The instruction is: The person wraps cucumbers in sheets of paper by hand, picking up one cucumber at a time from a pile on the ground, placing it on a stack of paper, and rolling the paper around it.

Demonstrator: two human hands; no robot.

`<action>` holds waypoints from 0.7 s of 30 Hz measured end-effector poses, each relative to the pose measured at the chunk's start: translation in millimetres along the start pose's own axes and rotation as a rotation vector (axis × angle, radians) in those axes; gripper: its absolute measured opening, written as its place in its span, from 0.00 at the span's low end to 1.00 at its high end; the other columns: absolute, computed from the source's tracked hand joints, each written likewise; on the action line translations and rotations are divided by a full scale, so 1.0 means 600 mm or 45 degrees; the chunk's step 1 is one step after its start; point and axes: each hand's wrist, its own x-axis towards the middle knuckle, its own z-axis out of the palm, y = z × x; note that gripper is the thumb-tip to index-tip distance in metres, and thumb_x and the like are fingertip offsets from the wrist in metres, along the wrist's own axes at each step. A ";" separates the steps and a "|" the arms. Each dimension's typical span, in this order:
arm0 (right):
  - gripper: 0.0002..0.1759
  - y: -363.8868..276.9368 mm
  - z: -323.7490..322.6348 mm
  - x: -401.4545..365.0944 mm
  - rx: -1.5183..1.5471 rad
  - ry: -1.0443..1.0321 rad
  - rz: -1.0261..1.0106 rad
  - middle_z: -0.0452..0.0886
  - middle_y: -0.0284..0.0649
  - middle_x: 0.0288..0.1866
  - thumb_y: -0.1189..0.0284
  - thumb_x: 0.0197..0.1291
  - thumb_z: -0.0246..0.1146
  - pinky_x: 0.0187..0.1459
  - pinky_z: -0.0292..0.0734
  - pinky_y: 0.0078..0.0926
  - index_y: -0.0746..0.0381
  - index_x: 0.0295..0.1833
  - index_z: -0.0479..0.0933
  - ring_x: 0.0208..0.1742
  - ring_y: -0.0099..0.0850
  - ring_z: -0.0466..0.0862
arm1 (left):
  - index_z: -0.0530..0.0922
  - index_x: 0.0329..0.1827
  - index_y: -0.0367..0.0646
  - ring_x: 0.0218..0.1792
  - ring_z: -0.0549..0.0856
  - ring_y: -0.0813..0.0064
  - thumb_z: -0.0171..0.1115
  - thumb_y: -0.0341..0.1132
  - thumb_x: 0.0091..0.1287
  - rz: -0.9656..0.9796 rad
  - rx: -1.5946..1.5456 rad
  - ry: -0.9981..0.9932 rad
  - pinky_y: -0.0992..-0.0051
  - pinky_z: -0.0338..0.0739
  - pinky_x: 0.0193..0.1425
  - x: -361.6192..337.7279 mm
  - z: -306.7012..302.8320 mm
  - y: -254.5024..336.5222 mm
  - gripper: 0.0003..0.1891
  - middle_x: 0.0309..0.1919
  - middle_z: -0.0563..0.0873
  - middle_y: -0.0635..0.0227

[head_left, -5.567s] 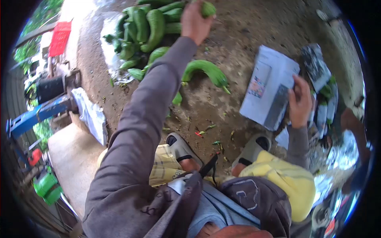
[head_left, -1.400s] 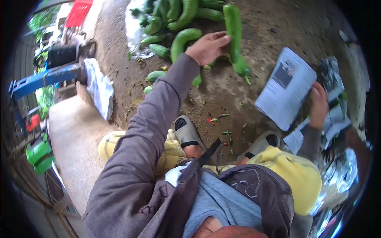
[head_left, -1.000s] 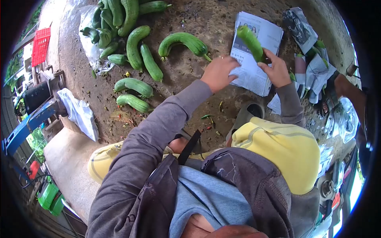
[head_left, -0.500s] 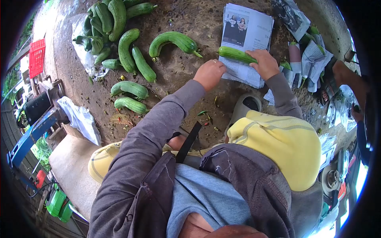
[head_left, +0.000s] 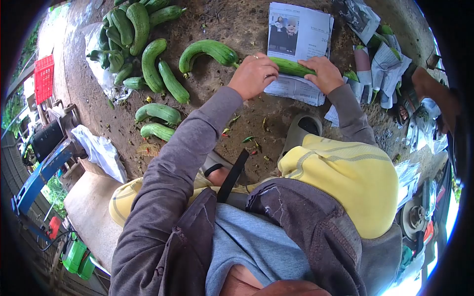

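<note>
A long green luffa (head_left: 291,66) lies across a stack of newspaper sheets (head_left: 316,37) on the ground in front of me. My left hand (head_left: 254,76) has its fingers curled round the luffa's left end. Gripping the right end is my right hand (head_left: 322,75), thumb and fingers closed on it. The sheets below the luffa are partly hidden by it and my hands. Just left of my left hand, a curved luffa (head_left: 210,51) rests on the dirt, its tip close to my fingers.
A pile of luffas (head_left: 138,24) lies on a clear plastic bag (head_left: 94,37) at the upper left, with several loose ones nearby. Newspaper-wrapped luffas (head_left: 385,66) lie at right, beside another person's arm (head_left: 434,93). A red crate (head_left: 44,78) stands far left.
My left hand has moved from the newspaper's left edge up onto the luffa's left end. The right hand stays on the other end. The view has shifted slightly.
</note>
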 end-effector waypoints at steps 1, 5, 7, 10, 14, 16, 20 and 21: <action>0.26 0.001 -0.001 0.002 0.008 -0.018 -0.012 0.78 0.37 0.49 0.70 0.50 0.67 0.57 0.70 0.34 0.50 0.57 0.76 0.54 0.38 0.73 | 0.82 0.28 0.42 0.47 0.79 0.64 0.67 0.33 0.51 -0.006 -0.012 -0.001 0.64 0.73 0.51 0.004 -0.001 -0.002 0.05 0.39 0.84 0.68; 0.22 0.010 -0.008 0.006 0.050 -0.075 -0.017 0.78 0.39 0.51 0.69 0.53 0.66 0.58 0.69 0.33 0.52 0.56 0.77 0.55 0.38 0.74 | 0.82 0.28 0.42 0.51 0.77 0.65 0.68 0.31 0.50 -0.083 -0.068 -0.067 0.64 0.72 0.56 0.019 -0.001 -0.006 0.05 0.43 0.83 0.68; 0.19 0.012 -0.013 0.005 0.216 -0.089 0.045 0.79 0.41 0.50 0.67 0.54 0.65 0.57 0.69 0.33 0.54 0.53 0.79 0.54 0.39 0.75 | 0.82 0.28 0.42 0.51 0.77 0.65 0.68 0.31 0.49 -0.149 -0.115 -0.122 0.65 0.72 0.57 0.023 0.000 -0.009 0.05 0.44 0.83 0.68; 0.15 0.014 -0.021 0.002 0.463 0.027 0.048 0.80 0.42 0.45 0.63 0.54 0.64 0.52 0.72 0.35 0.56 0.47 0.81 0.49 0.40 0.77 | 0.82 0.28 0.41 0.49 0.79 0.66 0.69 0.32 0.50 -0.228 -0.211 -0.177 0.67 0.74 0.55 0.028 -0.001 -0.016 0.05 0.43 0.83 0.68; 0.11 -0.030 -0.049 -0.014 0.335 0.419 -0.205 0.80 0.43 0.43 0.67 0.51 0.67 0.48 0.74 0.34 0.60 0.39 0.81 0.46 0.40 0.79 | 0.83 0.30 0.40 0.43 0.82 0.68 0.70 0.34 0.53 -0.341 -0.341 -0.154 0.70 0.77 0.49 0.045 -0.004 -0.027 0.07 0.41 0.84 0.66; 0.09 -0.074 -0.053 -0.021 0.330 0.432 -0.269 0.80 0.43 0.42 0.70 0.50 0.67 0.48 0.74 0.33 0.61 0.38 0.80 0.47 0.39 0.78 | 0.83 0.32 0.39 0.41 0.83 0.69 0.69 0.34 0.54 -0.391 -0.375 -0.121 0.71 0.78 0.46 0.053 -0.001 -0.035 0.08 0.40 0.85 0.65; 0.08 -0.103 0.016 -0.009 0.180 0.465 -0.302 0.79 0.40 0.43 0.76 0.51 0.63 0.47 0.74 0.34 0.61 0.39 0.79 0.47 0.39 0.77 | 0.83 0.36 0.38 0.38 0.84 0.69 0.66 0.35 0.58 -0.443 -0.321 -0.078 0.72 0.78 0.44 0.073 0.005 -0.046 0.09 0.37 0.85 0.62; 0.09 -0.094 0.025 -0.003 0.156 0.511 -0.272 0.78 0.40 0.43 0.76 0.52 0.62 0.47 0.74 0.34 0.60 0.40 0.79 0.47 0.39 0.77 | 0.82 0.37 0.38 0.37 0.84 0.69 0.66 0.35 0.59 -0.466 -0.287 -0.069 0.73 0.78 0.44 0.076 0.005 -0.046 0.09 0.37 0.85 0.61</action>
